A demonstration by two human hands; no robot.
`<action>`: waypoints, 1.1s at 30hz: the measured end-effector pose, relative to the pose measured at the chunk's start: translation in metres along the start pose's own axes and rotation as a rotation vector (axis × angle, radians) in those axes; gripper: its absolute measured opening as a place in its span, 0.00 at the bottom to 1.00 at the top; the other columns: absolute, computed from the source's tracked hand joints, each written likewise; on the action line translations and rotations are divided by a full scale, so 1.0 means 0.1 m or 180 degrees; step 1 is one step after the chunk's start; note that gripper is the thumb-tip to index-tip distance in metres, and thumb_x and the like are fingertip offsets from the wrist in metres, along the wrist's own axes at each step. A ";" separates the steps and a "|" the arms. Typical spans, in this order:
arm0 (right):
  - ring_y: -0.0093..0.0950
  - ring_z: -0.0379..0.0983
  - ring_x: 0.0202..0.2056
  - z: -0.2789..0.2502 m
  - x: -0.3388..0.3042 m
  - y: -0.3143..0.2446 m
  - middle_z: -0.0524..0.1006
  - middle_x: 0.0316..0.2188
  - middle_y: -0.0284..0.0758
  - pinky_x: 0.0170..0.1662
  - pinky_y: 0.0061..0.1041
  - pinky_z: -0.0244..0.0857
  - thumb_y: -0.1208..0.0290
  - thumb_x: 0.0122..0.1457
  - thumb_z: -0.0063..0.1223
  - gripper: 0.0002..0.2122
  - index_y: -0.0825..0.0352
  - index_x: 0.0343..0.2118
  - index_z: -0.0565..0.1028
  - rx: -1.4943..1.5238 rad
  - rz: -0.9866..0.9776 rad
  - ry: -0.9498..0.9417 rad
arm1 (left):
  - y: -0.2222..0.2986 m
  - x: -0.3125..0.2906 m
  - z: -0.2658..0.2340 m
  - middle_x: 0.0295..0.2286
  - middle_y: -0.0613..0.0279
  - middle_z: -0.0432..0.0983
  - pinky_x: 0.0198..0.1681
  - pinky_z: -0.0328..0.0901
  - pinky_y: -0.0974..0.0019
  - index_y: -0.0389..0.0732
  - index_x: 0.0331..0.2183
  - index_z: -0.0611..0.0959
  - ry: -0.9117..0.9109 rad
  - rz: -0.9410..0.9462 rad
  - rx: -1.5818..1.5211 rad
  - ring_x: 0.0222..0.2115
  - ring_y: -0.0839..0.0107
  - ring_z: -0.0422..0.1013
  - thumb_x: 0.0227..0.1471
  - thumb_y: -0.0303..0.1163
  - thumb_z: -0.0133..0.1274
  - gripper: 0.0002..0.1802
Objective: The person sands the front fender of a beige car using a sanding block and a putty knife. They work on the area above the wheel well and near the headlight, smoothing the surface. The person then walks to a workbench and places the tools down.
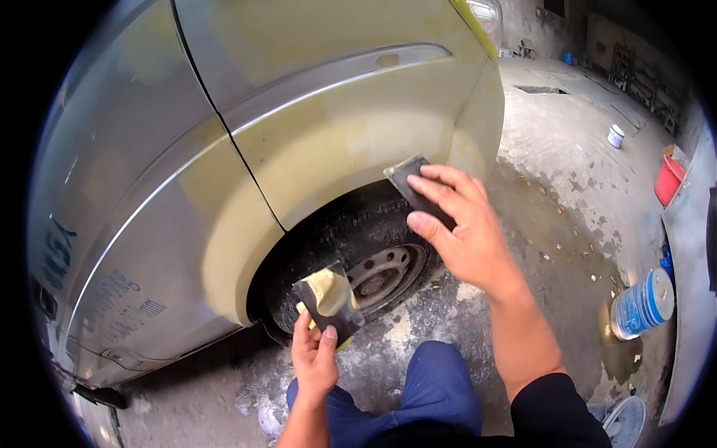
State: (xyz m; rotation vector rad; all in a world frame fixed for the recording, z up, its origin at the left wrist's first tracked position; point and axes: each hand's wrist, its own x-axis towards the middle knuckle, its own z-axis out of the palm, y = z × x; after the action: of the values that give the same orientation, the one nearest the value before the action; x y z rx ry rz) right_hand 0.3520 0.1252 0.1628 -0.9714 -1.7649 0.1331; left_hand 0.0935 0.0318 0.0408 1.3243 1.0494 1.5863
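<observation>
My left hand [314, 361] grips a dark flat putty board [345, 319] by its lower edge. A lump of pale yellow putty [324, 290] lies on the board, in front of the wheel [377, 275]. In my right hand [464, 224] is a dark putty spreader [427, 200], pinched between thumb and fingers, with putty along its upper edge. That edge is at the rim of the wheel arch on the van's side panel [340, 149]; whether it touches I cannot tell. Yellowish filler or paint covers the panel around the arch.
On the right stand a blue and white bucket [642, 305], a red bucket [669, 180] and a small white can [615, 136]. Another pail [624, 422] is near the lower right edge. The concrete floor [553, 216] has wet patches and white splatter.
</observation>
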 end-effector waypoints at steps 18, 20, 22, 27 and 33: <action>0.48 0.60 0.50 0.67 1.11 0.01 0.68 0.54 0.35 0.44 0.48 0.62 0.68 0.57 0.52 0.18 0.60 0.52 0.73 -0.1686 -0.0576 0.0571 | -0.90 -0.13 -0.07 0.44 0.51 0.77 0.50 0.66 0.67 0.36 0.60 0.60 -0.0455 -0.1930 -0.1349 0.44 0.69 0.74 0.55 0.16 0.47 0.32; 0.48 0.60 0.50 0.71 1.11 -0.01 0.68 0.54 0.35 0.44 0.48 0.61 0.68 0.57 0.52 0.18 0.60 0.52 0.73 -0.1739 -0.0593 0.0584 | -0.91 -0.11 -0.09 0.44 0.51 0.77 0.50 0.66 0.67 0.36 0.60 0.60 -0.0513 -0.1943 -0.1363 0.44 0.69 0.74 0.55 0.16 0.47 0.32; 0.49 0.60 0.50 0.77 1.10 -0.01 0.68 0.54 0.36 0.45 0.48 0.61 0.68 0.57 0.53 0.18 0.60 0.51 0.73 -0.1776 -0.0605 0.0614 | -0.92 -0.08 -0.07 0.45 0.51 0.77 0.51 0.65 0.66 0.36 0.60 0.61 -0.0521 -0.1899 -0.1462 0.45 0.69 0.73 0.55 0.16 0.47 0.32; 0.49 0.60 0.49 0.79 1.04 0.00 0.68 0.54 0.36 0.45 0.48 0.60 0.69 0.57 0.52 0.18 0.60 0.51 0.74 -0.1731 -0.0595 0.0487 | -0.93 -0.03 -0.09 0.45 0.50 0.77 0.53 0.64 0.65 0.37 0.60 0.61 -0.0445 -0.1834 -0.1502 0.46 0.67 0.73 0.54 0.15 0.47 0.32; 0.49 0.59 0.49 0.77 1.09 -0.02 0.68 0.54 0.36 0.43 0.48 0.60 0.69 0.56 0.53 0.18 0.61 0.51 0.74 -0.1671 -0.0676 0.0586 | -0.94 -0.02 -0.09 0.46 0.49 0.76 0.53 0.64 0.64 0.37 0.60 0.60 -0.0510 -0.1838 -0.1570 0.47 0.66 0.73 0.54 0.15 0.46 0.32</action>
State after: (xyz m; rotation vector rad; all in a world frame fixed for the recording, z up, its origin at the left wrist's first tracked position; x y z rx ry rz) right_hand 0.2764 0.2229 0.2115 -1.1111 -1.7503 -0.5637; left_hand 0.0909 0.0607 -0.0486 0.7125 0.7765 1.1707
